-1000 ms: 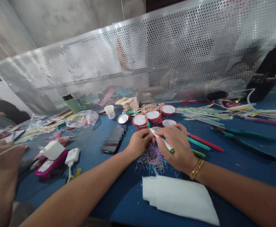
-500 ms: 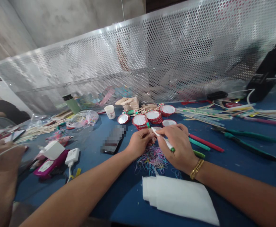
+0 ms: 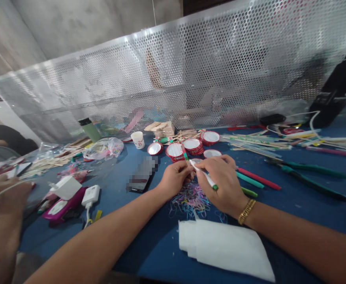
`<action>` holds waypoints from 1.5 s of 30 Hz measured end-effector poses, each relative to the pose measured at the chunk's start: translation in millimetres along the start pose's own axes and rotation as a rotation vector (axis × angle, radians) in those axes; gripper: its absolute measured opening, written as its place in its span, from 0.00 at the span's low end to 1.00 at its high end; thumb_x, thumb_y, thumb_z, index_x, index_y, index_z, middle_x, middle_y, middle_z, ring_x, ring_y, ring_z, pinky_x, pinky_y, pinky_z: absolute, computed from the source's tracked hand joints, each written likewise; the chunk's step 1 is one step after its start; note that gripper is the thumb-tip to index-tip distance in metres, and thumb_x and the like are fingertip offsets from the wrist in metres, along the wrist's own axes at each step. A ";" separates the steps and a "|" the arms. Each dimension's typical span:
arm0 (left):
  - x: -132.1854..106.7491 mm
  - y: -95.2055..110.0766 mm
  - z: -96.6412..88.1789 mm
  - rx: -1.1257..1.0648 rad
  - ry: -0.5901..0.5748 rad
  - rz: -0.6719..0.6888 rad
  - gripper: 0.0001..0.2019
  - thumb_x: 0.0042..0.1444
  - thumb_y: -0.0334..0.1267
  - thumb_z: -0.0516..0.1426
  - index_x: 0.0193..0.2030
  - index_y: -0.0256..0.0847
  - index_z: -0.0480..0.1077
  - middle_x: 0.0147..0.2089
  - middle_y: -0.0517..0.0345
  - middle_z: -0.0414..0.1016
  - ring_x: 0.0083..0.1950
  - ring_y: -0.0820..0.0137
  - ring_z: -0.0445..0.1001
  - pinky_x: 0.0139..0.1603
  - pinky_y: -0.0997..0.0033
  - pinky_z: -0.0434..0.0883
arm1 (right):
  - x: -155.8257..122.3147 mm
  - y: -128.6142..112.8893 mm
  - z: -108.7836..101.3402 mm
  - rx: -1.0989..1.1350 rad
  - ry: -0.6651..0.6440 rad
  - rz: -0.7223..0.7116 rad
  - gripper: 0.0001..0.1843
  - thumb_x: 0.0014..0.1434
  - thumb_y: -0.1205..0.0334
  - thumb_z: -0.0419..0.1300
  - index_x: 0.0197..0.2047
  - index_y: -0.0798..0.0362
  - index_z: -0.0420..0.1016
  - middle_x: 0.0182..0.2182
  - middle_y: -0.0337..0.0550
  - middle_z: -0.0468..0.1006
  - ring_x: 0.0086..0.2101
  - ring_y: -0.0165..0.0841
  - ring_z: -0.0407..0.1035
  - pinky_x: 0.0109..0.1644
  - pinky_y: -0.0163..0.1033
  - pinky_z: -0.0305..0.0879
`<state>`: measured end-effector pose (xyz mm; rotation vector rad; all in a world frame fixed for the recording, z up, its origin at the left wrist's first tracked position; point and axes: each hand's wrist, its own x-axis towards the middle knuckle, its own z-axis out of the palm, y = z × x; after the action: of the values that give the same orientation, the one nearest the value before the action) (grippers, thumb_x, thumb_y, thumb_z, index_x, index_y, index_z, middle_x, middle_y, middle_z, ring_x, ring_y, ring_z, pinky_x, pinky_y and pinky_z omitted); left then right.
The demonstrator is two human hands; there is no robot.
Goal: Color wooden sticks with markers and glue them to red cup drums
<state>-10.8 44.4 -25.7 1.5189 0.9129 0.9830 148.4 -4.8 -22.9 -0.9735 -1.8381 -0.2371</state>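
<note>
Between finger and thumb, my left hand (image 3: 175, 177) pinches a flat stick (image 3: 185, 153) with red, green and white bands, held upright. My right hand (image 3: 222, 183) grips a white marker (image 3: 205, 176) with a green end. Its front end meets the stick close to my left fingertips; the tip itself is too small to make out. Beneath both hands lies a pile of thin coloured rubber bands (image 3: 190, 200). Just beyond are red-rimmed round cups (image 3: 175, 150). A red marker (image 3: 258, 178) and a teal marker (image 3: 250, 180) lie beside my right hand.
A folded white cloth or paper (image 3: 226, 246) lies at the front. Left of my hands are a phone (image 3: 143, 175), a white charger (image 3: 66, 187) and another person's arm (image 3: 1, 221). Pliers (image 3: 312, 181) lie on the right. A perforated metal screen (image 3: 161, 79) stands behind the blue table.
The white marker's green end has shifted very slightly to the left in my right hand. My left hand and the stick look the same.
</note>
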 end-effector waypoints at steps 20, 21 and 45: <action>-1.3 3.0 0.6 0.017 0.009 0.009 0.18 0.52 0.51 0.62 0.27 0.38 0.67 0.24 0.64 0.67 0.24 0.78 0.62 0.26 0.76 0.59 | -0.1 -0.1 -0.2 -0.012 -0.001 -0.030 0.06 0.64 0.65 0.54 0.42 0.50 0.71 0.34 0.39 0.78 0.37 0.36 0.69 0.51 0.48 0.53; -1.3 2.8 0.7 0.014 0.010 0.005 0.18 0.52 0.51 0.62 0.27 0.38 0.67 0.24 0.64 0.67 0.24 0.78 0.62 0.26 0.76 0.59 | -0.3 0.2 -0.3 -0.019 0.006 -0.022 0.05 0.64 0.64 0.54 0.42 0.50 0.71 0.34 0.39 0.78 0.37 0.36 0.69 0.50 0.48 0.53; 0.8 -1.8 -0.3 -0.006 -0.004 0.029 0.19 0.51 0.52 0.63 0.26 0.38 0.67 0.23 0.65 0.66 0.23 0.78 0.60 0.26 0.76 0.58 | 1.3 -2.6 -1.6 0.008 -0.025 -0.069 0.06 0.63 0.65 0.54 0.42 0.50 0.71 0.34 0.40 0.77 0.38 0.35 0.69 0.51 0.48 0.53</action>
<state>-10.9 45.6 -27.4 1.5326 0.8864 1.0021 147.4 -6.7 -20.4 -0.9119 -1.8956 -0.2602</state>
